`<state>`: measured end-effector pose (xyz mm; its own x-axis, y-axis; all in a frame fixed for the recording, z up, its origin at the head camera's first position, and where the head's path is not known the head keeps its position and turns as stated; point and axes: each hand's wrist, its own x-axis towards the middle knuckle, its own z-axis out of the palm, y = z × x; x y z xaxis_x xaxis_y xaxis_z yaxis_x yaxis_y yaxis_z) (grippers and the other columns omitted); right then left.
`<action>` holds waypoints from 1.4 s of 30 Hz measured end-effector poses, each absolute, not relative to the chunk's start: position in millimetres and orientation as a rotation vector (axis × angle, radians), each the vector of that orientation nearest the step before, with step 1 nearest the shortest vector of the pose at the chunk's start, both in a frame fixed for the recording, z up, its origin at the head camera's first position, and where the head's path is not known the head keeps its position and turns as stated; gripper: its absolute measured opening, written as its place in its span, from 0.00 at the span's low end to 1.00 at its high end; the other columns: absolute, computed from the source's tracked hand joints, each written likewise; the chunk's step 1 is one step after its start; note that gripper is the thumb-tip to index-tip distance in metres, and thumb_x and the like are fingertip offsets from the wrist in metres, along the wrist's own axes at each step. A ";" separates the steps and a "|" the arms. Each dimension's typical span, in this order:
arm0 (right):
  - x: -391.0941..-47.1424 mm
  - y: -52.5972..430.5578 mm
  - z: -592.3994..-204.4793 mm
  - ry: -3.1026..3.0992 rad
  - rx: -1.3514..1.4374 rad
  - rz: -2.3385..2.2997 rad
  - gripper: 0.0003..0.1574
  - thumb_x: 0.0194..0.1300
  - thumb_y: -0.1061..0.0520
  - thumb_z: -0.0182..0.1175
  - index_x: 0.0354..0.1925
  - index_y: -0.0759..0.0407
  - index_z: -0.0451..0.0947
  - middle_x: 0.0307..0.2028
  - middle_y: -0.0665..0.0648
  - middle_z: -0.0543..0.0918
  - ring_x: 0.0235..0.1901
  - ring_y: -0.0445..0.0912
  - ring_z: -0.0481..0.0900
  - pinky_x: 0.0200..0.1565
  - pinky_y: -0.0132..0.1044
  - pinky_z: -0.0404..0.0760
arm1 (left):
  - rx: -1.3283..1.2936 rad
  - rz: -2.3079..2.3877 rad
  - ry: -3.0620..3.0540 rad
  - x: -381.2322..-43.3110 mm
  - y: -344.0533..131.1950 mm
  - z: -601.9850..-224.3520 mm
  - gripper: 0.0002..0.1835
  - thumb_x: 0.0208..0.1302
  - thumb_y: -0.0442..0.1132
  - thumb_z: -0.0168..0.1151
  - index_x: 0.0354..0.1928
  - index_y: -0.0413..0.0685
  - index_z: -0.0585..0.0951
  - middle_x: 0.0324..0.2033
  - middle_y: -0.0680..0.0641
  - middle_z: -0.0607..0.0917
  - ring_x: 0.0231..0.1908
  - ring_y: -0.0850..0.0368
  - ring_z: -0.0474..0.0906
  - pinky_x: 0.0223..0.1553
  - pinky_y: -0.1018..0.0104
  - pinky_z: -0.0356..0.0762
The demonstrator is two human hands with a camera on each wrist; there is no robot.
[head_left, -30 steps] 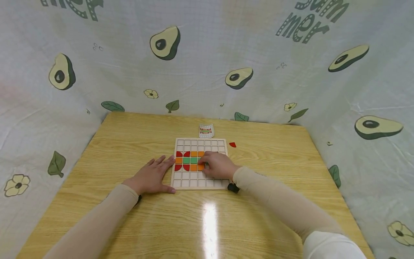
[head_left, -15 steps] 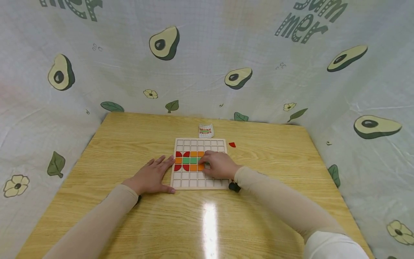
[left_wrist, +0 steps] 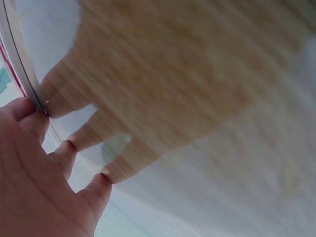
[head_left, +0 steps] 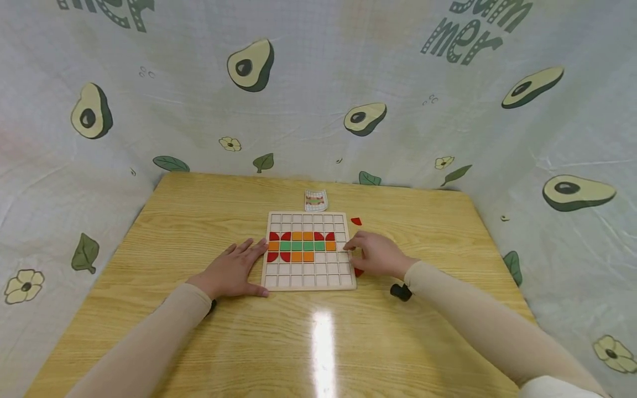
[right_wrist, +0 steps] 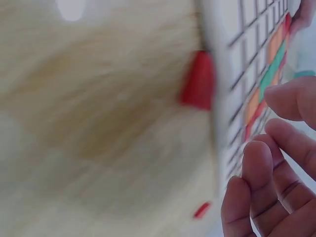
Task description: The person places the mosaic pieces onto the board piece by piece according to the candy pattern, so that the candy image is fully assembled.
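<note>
A square wooden grid board (head_left: pixel 288 282) lies on the table with red quarter-round, orange and green tiles set in three of its rows. My left hand (head_left: pixel 234 271) lies spread at the board's left edge, fingertips right at the frame. Over the board's right edge hovers my right hand (head_left: pixel 378 254), its fingers loosely bent with nothing between thumb and fingertips in the right wrist view. A loose red tile (right_wrist: pixel 200 81) lies on the table beside the board, partly hidden under that hand in the head view. A second loose red tile (head_left: pixel 355 221) is near the top right corner.
Behind the board lies a small card (head_left: pixel 316 200) printed with a coloured grid pattern. The wooden table (head_left: pixel 239 342) ends at a patterned cloth (head_left: pixel 303 127) hanging at the back and sides.
My right hand has moved right, from over the tiles to the board's right edge. Red tiles at the pattern's upper right and an orange one below now show. My left hand stays put.
</note>
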<state>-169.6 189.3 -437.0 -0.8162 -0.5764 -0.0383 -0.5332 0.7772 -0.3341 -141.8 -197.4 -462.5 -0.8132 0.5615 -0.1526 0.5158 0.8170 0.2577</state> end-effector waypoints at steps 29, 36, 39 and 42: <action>-151.3 214.3 -462.7 2.913 -0.874 -0.442 0.23 0.55 0.54 0.68 0.51 0.53 0.82 0.39 0.45 0.79 0.33 0.37 0.74 0.34 0.36 0.77 | 0.848 0.300 2.790 -143.5 -197.3 -467.0 0.63 0.50 0.79 0.59 0.78 0.46 0.56 0.77 0.45 0.54 0.75 0.39 0.47 0.69 0.35 0.48; -151.2 212.1 -462.3 2.918 -0.874 -0.400 0.22 0.57 0.48 0.69 0.51 0.51 0.82 0.38 0.43 0.78 0.31 0.37 0.72 0.33 0.34 0.76 | 0.849 0.310 2.785 -142.1 -196.9 -463.8 0.62 0.51 0.77 0.62 0.78 0.45 0.56 0.77 0.45 0.54 0.74 0.39 0.48 0.69 0.35 0.49; -150.8 210.5 -461.2 2.919 -0.868 -0.391 0.22 0.58 0.50 0.69 0.51 0.52 0.82 0.38 0.44 0.78 0.30 0.38 0.72 0.32 0.33 0.75 | 0.846 0.302 2.783 -141.8 -197.0 -462.9 0.62 0.51 0.77 0.62 0.78 0.45 0.56 0.77 0.45 0.54 0.75 0.39 0.48 0.69 0.35 0.49; -151.1 209.5 -459.0 2.931 -0.849 -0.407 0.21 0.59 0.55 0.67 0.52 0.53 0.82 0.40 0.46 0.80 0.30 0.39 0.72 0.33 0.34 0.76 | 0.842 0.294 2.781 -142.0 -197.2 -462.9 0.62 0.51 0.78 0.61 0.78 0.45 0.56 0.77 0.45 0.54 0.75 0.39 0.48 0.69 0.35 0.48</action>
